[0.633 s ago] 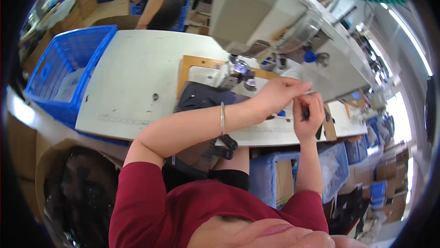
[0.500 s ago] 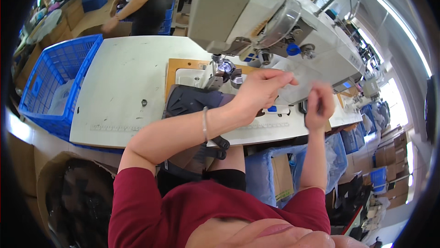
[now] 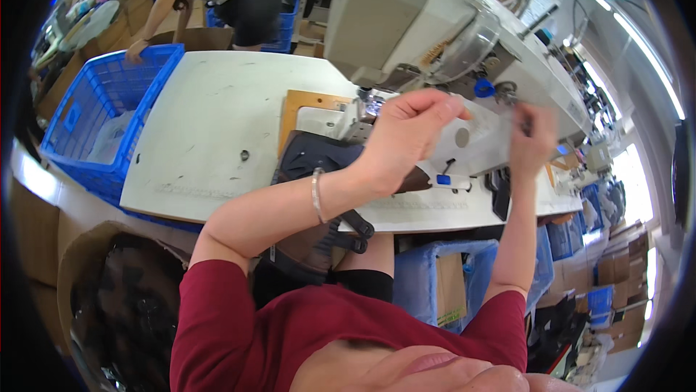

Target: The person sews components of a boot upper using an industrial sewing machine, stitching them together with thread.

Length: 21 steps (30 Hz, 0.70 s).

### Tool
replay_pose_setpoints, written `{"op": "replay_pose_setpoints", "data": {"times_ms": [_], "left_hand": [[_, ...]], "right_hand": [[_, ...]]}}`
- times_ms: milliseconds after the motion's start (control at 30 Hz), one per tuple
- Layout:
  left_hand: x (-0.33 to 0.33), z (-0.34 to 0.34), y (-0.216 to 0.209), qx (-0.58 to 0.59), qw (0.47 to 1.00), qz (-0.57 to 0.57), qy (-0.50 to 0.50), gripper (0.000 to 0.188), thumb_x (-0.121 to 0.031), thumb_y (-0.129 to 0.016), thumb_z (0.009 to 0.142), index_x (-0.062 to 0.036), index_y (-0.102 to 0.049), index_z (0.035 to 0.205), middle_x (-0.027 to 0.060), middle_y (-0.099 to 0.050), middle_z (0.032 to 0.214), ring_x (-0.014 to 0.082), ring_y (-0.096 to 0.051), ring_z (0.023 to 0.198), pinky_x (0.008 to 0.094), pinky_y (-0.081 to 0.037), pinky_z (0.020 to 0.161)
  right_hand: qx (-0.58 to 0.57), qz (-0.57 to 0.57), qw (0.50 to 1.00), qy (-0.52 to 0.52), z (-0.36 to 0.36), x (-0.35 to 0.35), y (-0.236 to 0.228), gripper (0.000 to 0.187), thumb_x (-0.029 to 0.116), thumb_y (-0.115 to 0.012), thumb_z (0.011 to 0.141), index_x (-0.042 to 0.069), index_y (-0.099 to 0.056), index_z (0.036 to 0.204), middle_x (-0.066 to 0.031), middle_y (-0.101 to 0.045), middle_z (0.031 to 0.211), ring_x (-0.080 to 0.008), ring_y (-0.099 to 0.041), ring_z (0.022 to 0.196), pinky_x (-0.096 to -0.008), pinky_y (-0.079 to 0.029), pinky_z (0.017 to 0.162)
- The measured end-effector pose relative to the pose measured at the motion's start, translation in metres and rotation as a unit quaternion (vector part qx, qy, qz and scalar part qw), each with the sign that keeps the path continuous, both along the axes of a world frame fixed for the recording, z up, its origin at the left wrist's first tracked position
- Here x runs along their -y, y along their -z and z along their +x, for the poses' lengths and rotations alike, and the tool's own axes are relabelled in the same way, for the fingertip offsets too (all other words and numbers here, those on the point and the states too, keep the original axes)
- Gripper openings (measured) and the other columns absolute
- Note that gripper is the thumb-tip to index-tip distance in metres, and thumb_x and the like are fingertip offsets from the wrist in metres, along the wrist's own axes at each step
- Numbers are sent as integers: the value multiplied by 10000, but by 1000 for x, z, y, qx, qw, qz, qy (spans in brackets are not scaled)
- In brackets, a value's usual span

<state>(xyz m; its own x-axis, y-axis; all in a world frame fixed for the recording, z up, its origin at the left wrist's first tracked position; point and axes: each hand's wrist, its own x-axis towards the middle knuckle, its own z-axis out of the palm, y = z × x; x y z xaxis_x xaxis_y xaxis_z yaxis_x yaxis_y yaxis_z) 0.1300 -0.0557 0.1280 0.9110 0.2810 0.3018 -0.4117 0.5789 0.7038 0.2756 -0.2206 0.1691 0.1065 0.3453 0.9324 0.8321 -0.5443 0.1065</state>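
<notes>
My left hand [image 3: 409, 138] is raised in front of the sewing machine [image 3: 391, 22], thumb and fingertips pinched together. Whatever may be between them is too small to make out. Farther right, my right hand [image 3: 533, 142] is up beside the machine's arm, fingers curled in and blurred by motion; its contents cannot be told. Below my left wrist, a dark blue and brown fabric piece [image 3: 319, 156] lies at the needle area and hangs over the table edge toward my lap. A black buckle [image 3: 357, 232] on a strap dangles from it. My left forearm covers part of the fabric.
A blue plastic crate [image 3: 109, 167] stands at the table's left end, with a person's hand [image 3: 136, 51] on its far rim. A small dark part [image 3: 244, 155] lies on the white table [image 3: 210, 116]. A lined blue bin [image 3: 413, 283] is below the table's front edge.
My right hand has moved right, widening the gap between my hands. My left hand keeps its pinch. The other person has leaned over and now touches the blue crate. The view has shifted slightly.
</notes>
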Motion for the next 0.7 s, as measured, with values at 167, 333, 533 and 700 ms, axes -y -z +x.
{"op": "replay_pose_setpoints", "data": {"times_ms": [167,333,533,700], "left_hand": [[8,4,2,27,996,46,-69,156,-182,-578,910,-70,-684,882,-89,-491,633,-6,-348,525,185,-260,448],[1,2,5,64,993,52,-89,177,-191,-602,899,-59,-697,828,-78,-532,655,3,-388,592,197,-311,504],[2,-1,1,158,986,16,-61,207,-209,-615,890,-38,-685,796,-71,-530,653,13,-389,611,210,-306,522],[-1,-2,6,90,993,28,-69,211,-219,-618,891,-39,-681,801,-68,-499,627,15,-373,583,215,-289,502]], "right_hand": [[56,-83,993,-60,-4,-6,9,116,-16,-699,768,48,-609,804,-84,-520,703,-232,-512,585,-308,-404,472],[5,69,997,21,0,-11,10,127,-25,-643,783,21,-641,902,-100,-582,772,-238,-580,688,-316,-471,584],[141,-69,986,-57,24,-1,25,86,7,-657,814,32,-645,895,-77,-573,764,-210,-528,616,-301,-421,499],[65,19,997,21,15,-5,17,59,30,-646,829,36,-660,886,-54,-569,735,-158,-504,574,-286,-397,483]]}}
